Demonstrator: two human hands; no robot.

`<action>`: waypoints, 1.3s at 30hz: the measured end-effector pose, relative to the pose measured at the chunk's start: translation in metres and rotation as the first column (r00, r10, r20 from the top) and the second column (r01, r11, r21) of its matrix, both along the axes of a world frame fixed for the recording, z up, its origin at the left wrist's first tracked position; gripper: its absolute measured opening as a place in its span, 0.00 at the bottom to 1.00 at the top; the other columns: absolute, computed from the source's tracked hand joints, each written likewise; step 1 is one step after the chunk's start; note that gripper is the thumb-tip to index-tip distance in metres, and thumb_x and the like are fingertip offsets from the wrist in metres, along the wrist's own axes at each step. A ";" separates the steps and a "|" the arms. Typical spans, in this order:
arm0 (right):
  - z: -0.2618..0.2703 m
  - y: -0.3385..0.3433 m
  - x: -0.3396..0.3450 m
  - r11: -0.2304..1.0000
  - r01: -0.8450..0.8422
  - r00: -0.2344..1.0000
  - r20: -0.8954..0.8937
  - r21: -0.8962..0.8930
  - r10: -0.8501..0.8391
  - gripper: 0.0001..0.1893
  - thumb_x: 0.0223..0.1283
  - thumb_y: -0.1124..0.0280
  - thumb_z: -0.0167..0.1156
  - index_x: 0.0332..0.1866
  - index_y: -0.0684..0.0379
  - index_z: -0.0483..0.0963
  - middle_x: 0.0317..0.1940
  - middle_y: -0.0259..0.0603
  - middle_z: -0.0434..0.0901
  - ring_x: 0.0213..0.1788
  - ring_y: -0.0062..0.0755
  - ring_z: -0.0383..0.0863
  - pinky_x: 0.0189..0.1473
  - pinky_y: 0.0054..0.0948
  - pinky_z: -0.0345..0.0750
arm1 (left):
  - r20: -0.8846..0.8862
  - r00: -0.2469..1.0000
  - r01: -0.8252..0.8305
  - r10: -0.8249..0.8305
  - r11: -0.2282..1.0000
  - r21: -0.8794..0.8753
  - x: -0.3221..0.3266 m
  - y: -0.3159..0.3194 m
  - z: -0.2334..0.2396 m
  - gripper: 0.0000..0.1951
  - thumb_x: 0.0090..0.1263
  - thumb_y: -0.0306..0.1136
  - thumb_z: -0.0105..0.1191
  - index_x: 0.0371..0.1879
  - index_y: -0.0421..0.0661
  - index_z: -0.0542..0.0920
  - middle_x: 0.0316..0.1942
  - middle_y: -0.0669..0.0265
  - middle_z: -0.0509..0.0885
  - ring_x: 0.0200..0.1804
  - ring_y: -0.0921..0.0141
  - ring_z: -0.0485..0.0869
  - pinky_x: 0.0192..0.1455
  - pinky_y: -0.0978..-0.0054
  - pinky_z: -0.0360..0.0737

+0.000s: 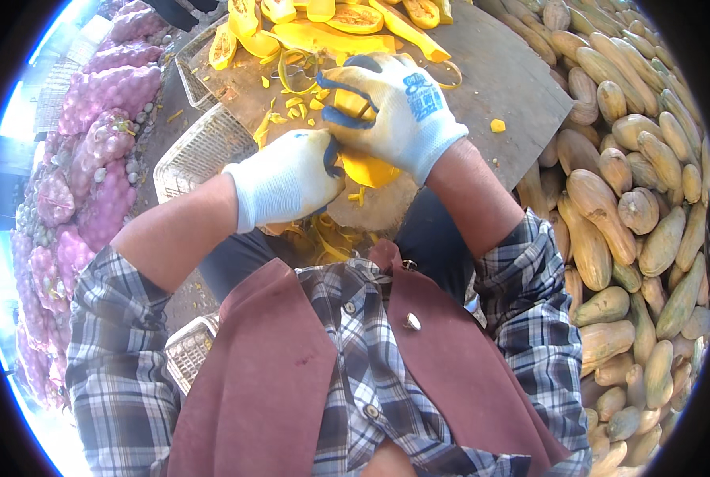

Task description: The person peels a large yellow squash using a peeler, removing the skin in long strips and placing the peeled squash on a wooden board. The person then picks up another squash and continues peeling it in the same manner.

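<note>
A peeled yellow squash [370, 171] lies between my two hands, over the near part of a worn board [498, 77]. My right hand [393, 110], in a white knit glove with dark blue coated fingers, curls around the squash from above. Yellow flesh shows between its fingers, beside a small brown piece I cannot identify. My left hand [295, 173], gloved alike, is curled against the squash's left side. Its fingers are turned under, so what they grip is hidden. Squash scraps [295, 107] and curled peel strips [292, 74] lie just beyond the hands.
Peeled squash halves [355, 19], some showing seeds, are heaped at the board's far side. Plastic crates [202, 149] stand at the left. Unpeeled squash [599, 226] are piled along the right. Pink mesh sacks [104, 179] line the far left. Peelings [325, 235] lie between my knees.
</note>
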State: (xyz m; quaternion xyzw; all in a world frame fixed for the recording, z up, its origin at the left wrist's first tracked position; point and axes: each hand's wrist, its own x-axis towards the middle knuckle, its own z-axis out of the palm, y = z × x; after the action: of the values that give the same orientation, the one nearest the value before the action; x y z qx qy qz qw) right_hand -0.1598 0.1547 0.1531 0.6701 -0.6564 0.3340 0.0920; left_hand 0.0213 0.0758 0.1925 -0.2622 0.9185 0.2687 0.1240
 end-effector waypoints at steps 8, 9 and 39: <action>-0.003 0.008 -0.044 0.997 0.074 0.984 0.163 -0.026 -0.068 0.29 0.59 0.62 0.74 0.66 0.50 0.79 0.55 0.50 0.84 0.54 0.49 0.86 0.59 0.38 0.83 | 0.030 1.000 -0.010 0.006 0.992 0.126 0.008 0.005 0.037 0.16 0.69 0.32 0.57 0.54 0.43 0.80 0.32 0.57 0.83 0.36 0.64 0.86 0.43 0.62 0.82; -0.002 0.009 -0.048 0.999 0.033 0.979 0.200 -0.013 -0.029 0.29 0.59 0.63 0.74 0.67 0.50 0.78 0.56 0.50 0.84 0.55 0.48 0.86 0.60 0.38 0.83 | 0.041 0.997 -0.065 0.058 0.983 0.171 0.006 0.009 0.035 0.17 0.69 0.31 0.57 0.55 0.43 0.79 0.32 0.59 0.82 0.36 0.66 0.85 0.42 0.64 0.82; 0.012 0.017 -0.040 0.986 -0.020 0.976 0.218 0.168 -0.017 0.36 0.52 0.53 0.78 0.69 0.48 0.77 0.62 0.50 0.81 0.62 0.52 0.83 0.65 0.39 0.81 | -0.237 0.941 -0.226 0.241 0.970 0.089 -0.013 0.011 -0.111 0.25 0.66 0.36 0.67 0.59 0.41 0.75 0.47 0.47 0.88 0.53 0.47 0.86 0.55 0.59 0.83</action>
State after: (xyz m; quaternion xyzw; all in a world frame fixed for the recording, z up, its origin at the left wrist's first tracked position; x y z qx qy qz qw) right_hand -0.1995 0.1713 0.1655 0.6353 -0.6879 0.3489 -0.0384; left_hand 0.0084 0.0867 0.0811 -0.3301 0.8807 0.3394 -0.0159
